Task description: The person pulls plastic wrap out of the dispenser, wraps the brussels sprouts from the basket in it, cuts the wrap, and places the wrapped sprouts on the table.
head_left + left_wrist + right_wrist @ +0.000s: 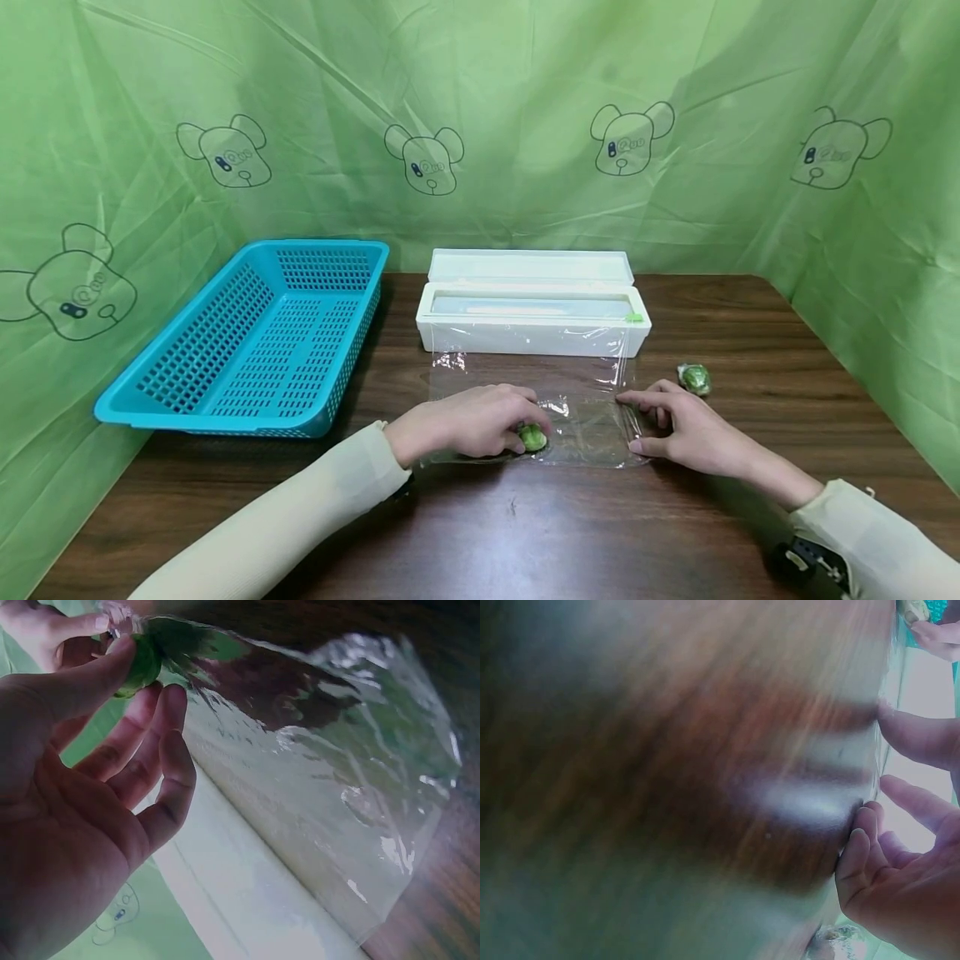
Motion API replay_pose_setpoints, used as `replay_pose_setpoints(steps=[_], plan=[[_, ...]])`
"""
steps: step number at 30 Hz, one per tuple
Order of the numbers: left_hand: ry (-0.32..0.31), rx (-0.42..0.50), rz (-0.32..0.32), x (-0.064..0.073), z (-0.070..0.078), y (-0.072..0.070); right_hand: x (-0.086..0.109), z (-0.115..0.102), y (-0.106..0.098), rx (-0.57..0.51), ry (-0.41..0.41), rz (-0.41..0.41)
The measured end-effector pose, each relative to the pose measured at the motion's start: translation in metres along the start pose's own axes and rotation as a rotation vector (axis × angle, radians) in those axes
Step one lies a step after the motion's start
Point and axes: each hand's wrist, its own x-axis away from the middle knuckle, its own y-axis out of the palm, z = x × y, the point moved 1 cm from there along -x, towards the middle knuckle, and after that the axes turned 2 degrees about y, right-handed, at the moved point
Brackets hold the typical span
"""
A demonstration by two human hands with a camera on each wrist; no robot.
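A Brussels sprout [533, 437] sits on a sheet of cling film [588, 429], and my left hand [480, 422] holds it between thumb and fingers. The left wrist view shows the same sprout [144, 667] pinched near the fingertips of the left hand [97, 765], with shiny film around it. My right hand [686, 429] touches the film's right edge, thumb and index finger spread apart. In the right wrist view, the tips of the right hand [907, 847] meet the tabletop. The film runs out from a white dispenser box [532, 337], its lid raised.
Beyond my right hand lies a second sprout [694, 379] wrapped in film. A blue perforated basket [330, 417] stands at the left on the brown wooden table [480, 533]. Green curtain [517, 67] encloses the back and sides.
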Motion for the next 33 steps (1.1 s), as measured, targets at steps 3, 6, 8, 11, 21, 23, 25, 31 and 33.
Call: replay_pose_setpoints(steps=[3, 6, 8, 11, 21, 23, 25, 31, 33], plan=[[-0.005, 0.010, 0.000, 0.000, -0.002, 0.001, 0.000, 0.000, 0.000, -0.001, -0.002, -0.001], [-0.001, 0.012, -0.002, 0.000, -0.004, 0.000, 0.000, -0.001, -0.001, 0.002, -0.011, -0.001], [0.005, 0.017, -0.005, 0.000, -0.004, 0.000, 0.000, -0.002, -0.001, 0.005, -0.019, 0.000], [0.011, 0.024, -0.008, 0.001, -0.005, 0.000, 0.001, -0.003, -0.002, 0.006, -0.031, 0.001], [-0.047, 0.055, 0.003, 0.010, -0.005, -0.006, 0.004, -0.002, -0.004, -0.021, -0.059, 0.015], [-0.071, 0.051, 0.014, 0.017, -0.005, -0.009, 0.005, -0.001, -0.004, -0.029, -0.065, 0.016], [-0.095, 0.046, 0.017, 0.028, -0.006, -0.011, 0.007, -0.001, -0.005, -0.042, -0.079, 0.022], [-0.197, 0.029, -0.025, 0.068, -0.008, -0.012, 0.020, -0.004, -0.007, -0.052, -0.112, 0.057], [-0.235, 0.012, -0.041, 0.080, -0.008, -0.013, 0.024, -0.005, -0.007, -0.025, -0.147, 0.092]])
